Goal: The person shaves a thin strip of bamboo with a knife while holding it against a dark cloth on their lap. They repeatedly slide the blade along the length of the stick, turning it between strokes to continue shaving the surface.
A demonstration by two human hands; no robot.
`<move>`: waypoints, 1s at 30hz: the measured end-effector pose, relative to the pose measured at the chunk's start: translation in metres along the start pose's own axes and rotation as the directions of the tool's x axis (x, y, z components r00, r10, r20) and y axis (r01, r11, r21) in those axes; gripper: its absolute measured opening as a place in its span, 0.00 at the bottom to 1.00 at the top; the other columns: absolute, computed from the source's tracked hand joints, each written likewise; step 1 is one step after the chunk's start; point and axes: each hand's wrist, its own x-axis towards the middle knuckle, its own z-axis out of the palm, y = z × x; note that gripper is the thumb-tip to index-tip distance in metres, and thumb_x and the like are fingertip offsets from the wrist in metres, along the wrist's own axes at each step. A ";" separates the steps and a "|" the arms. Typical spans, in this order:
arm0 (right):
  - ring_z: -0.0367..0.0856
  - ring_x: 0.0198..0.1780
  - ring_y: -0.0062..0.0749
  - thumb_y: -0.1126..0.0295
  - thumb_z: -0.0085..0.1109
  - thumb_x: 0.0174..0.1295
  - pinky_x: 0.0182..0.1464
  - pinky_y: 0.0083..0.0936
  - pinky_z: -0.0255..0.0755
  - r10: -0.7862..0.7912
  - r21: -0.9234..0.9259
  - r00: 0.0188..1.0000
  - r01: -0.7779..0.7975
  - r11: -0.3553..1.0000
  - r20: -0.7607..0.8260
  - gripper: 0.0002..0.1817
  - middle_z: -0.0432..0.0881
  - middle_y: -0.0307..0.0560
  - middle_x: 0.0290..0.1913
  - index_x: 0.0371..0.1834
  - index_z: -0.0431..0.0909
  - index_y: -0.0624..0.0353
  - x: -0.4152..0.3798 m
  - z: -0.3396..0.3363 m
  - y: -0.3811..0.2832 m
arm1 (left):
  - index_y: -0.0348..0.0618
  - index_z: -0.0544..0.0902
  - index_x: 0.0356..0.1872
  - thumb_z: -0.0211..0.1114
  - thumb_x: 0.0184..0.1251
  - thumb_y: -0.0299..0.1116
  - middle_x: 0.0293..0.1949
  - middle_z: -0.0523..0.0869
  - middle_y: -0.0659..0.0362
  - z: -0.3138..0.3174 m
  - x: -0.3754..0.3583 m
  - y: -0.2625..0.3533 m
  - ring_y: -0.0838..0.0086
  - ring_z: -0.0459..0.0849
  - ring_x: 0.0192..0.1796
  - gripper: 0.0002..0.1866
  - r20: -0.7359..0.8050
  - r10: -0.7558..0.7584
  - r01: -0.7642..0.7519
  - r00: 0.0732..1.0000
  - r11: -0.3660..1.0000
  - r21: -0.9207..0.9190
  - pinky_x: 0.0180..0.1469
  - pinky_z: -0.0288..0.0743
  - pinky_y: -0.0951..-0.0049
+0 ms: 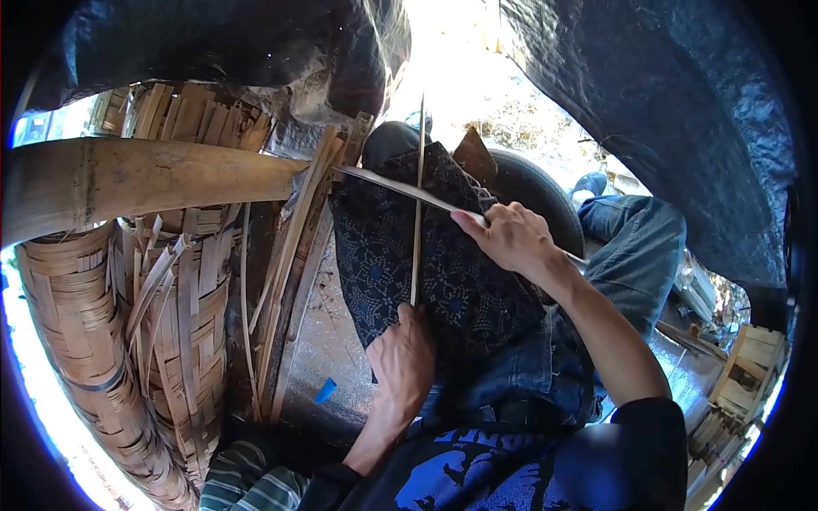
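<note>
My left hand (400, 358) is closed around the lower end of a thin bamboo strip (418, 230), which points away from me over my lap. In my right hand (517, 240) is a long knife (383, 181), gripped with the thumb along it. Its narrow blade reaches to the left and crosses the strip above its middle. Part of the knife's handle is hidden under my hand and wrist. Beneath both lies a dark patterned cloth (379, 264), spread over my legs.
A thick bamboo pole (170, 179) juts in from the left above woven bamboo rolls (72, 315). Split bamboo slats (294, 255) lean beside my leg. A blue scrap (325, 390) lies on the floor. Dark plastic sheeting (665, 111) hangs overhead, and a tyre (537, 183) stands behind my right hand.
</note>
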 end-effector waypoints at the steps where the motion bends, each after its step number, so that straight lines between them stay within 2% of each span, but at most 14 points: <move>1: 0.84 0.26 0.46 0.37 0.40 0.65 0.24 0.35 0.78 0.023 0.007 1.000 -0.023 1.000 0.000 0.37 0.81 0.55 0.21 0.20 0.77 0.64 0.008 -0.005 -0.007 | 0.40 0.71 0.27 0.48 0.72 0.37 0.13 0.76 0.46 0.001 0.000 -0.002 0.49 0.79 0.19 0.14 -0.010 -0.002 0.002 1.000 1.000 0.006 0.22 0.68 0.52; 4: 0.82 0.20 0.37 0.38 0.41 0.65 0.19 0.32 0.76 0.009 -0.036 1.000 -0.009 0.999 -0.008 0.37 0.80 0.51 0.20 0.27 0.80 0.67 0.029 0.007 0.002 | 0.40 0.71 0.26 0.48 0.71 0.37 0.13 0.76 0.46 0.000 -0.005 -0.001 0.49 0.78 0.18 0.14 -0.041 0.018 -0.018 0.999 1.000 0.000 0.22 0.68 0.52; 6: 0.72 0.14 0.25 0.38 0.41 0.65 0.14 0.25 0.71 -0.354 -0.457 0.878 0.185 0.870 -0.321 0.37 0.76 0.44 0.17 0.27 0.80 0.67 0.043 0.033 0.014 | 0.40 0.71 0.26 0.49 0.71 0.37 0.13 0.75 0.46 -0.002 -0.012 -0.003 0.49 0.78 0.18 0.14 -0.066 0.038 -0.038 0.997 0.999 -0.002 0.22 0.68 0.52; 8: 0.60 0.11 0.17 0.38 0.41 0.65 0.09 0.22 0.61 -0.302 -0.387 0.881 0.152 0.909 -0.363 0.37 0.68 0.36 0.11 0.17 0.76 0.62 0.062 0.021 0.012 | 0.40 0.71 0.26 0.49 0.71 0.36 0.14 0.76 0.45 -0.002 -0.021 -0.007 0.47 0.77 0.19 0.14 -0.041 0.041 -0.042 0.998 0.999 -0.025 0.23 0.68 0.50; 10: 0.47 0.07 0.15 0.47 0.46 0.68 0.05 0.21 0.41 -0.041 0.122 0.993 0.054 0.991 -0.108 0.32 0.52 0.28 0.05 0.08 0.64 0.56 0.074 0.011 0.012 | 0.40 0.71 0.25 0.49 0.71 0.37 0.14 0.77 0.44 0.001 -0.019 -0.012 0.47 0.78 0.19 0.15 -0.068 0.054 -0.056 0.996 0.998 -0.029 0.22 0.69 0.50; 11: 0.53 0.08 0.13 0.36 0.37 0.66 0.06 0.21 0.51 -0.060 0.110 0.988 0.075 0.991 -0.139 0.38 0.54 0.28 0.05 0.05 0.62 0.53 0.069 0.014 0.015 | 0.40 0.71 0.25 0.49 0.71 0.37 0.14 0.78 0.44 0.003 -0.015 -0.014 0.47 0.78 0.18 0.15 -0.081 0.052 -0.055 0.995 0.998 -0.036 0.22 0.69 0.51; 18: 0.62 0.06 0.21 0.35 0.38 0.64 0.05 0.27 0.59 -0.203 0.002 0.945 0.211 0.978 -0.256 0.38 0.62 0.37 0.05 0.06 0.64 0.55 -0.001 0.030 0.026 | 0.41 0.70 0.27 0.49 0.71 0.37 0.13 0.77 0.45 0.005 -0.008 -0.007 0.49 0.78 0.17 0.14 -0.028 0.015 -0.017 1.000 0.996 -0.087 0.21 0.69 0.52; 19: 0.58 0.09 0.20 0.46 0.43 0.67 0.07 0.23 0.56 -0.260 -0.129 0.949 0.240 0.962 -0.180 0.19 0.61 0.36 0.09 0.34 0.67 0.50 -0.001 0.031 0.031 | 0.41 0.70 0.27 0.49 0.71 0.37 0.13 0.77 0.45 0.005 -0.009 -0.008 0.49 0.78 0.17 0.14 -0.017 0.017 -0.018 1.000 0.997 -0.079 0.21 0.69 0.52; 20: 0.55 0.13 0.18 0.57 0.49 0.69 0.09 0.19 0.53 -0.306 -0.252 0.947 0.274 0.928 -0.095 0.20 0.59 0.35 0.14 0.62 0.71 0.46 -0.002 0.033 0.033 | 0.41 0.69 0.27 0.49 0.72 0.38 0.13 0.77 0.46 0.006 -0.010 -0.008 0.49 0.78 0.17 0.14 -0.022 0.011 -0.012 1.000 0.998 -0.057 0.20 0.69 0.52; 24: 0.55 0.11 0.17 0.58 0.49 0.69 0.08 0.17 0.51 -0.157 -0.166 0.985 0.142 0.976 -0.078 0.20 0.58 0.33 0.13 0.63 0.71 0.47 0.018 0.029 0.024 | 0.41 0.68 0.27 0.49 0.71 0.38 0.12 0.77 0.46 0.004 -0.031 -0.013 0.50 0.78 0.16 0.14 0.029 0.024 -0.023 0.999 0.999 -0.041 0.18 0.68 0.53; 25: 0.56 0.08 0.18 0.47 0.47 0.66 0.05 0.20 0.53 -0.132 -0.111 0.970 0.111 0.988 -0.205 0.18 0.59 0.34 0.09 0.34 0.67 0.51 0.031 0.035 0.027 | 0.41 0.68 0.27 0.49 0.71 0.38 0.12 0.77 0.46 0.003 -0.034 -0.014 0.50 0.78 0.16 0.14 0.030 0.024 -0.023 0.999 0.999 -0.038 0.18 0.68 0.53; 26: 0.57 0.05 0.19 0.37 0.44 0.64 0.03 0.24 0.55 -0.096 -0.049 0.941 0.085 0.995 -0.324 0.37 0.59 0.34 0.04 0.05 0.63 0.54 0.043 0.045 0.030 | 0.41 0.68 0.27 0.49 0.71 0.38 0.12 0.76 0.46 0.003 -0.038 -0.015 0.50 0.78 0.16 0.14 0.028 0.016 -0.015 0.999 0.999 -0.043 0.18 0.67 0.52; 27: 0.51 0.08 0.15 0.57 0.49 0.69 0.05 0.17 0.46 -0.454 -0.371 0.770 0.302 0.878 -0.448 0.19 0.52 0.28 0.10 0.59 0.74 0.51 0.050 0.067 0.054 | 0.41 0.69 0.27 0.49 0.71 0.38 0.12 0.76 0.46 0.003 -0.042 -0.016 0.49 0.78 0.16 0.14 0.025 0.010 -0.008 1.000 0.999 -0.052 0.18 0.67 0.52; 30: 0.50 0.08 0.14 0.56 0.50 0.68 0.05 0.17 0.44 -0.659 -0.685 0.607 0.243 0.686 -0.445 0.19 0.49 0.27 0.09 0.53 0.77 0.56 0.057 0.046 0.042 | 0.41 0.69 0.26 0.49 0.71 0.38 0.12 0.76 0.46 0.001 -0.043 -0.017 0.49 0.78 0.17 0.14 0.005 -0.011 0.011 1.000 0.997 -0.071 0.19 0.67 0.52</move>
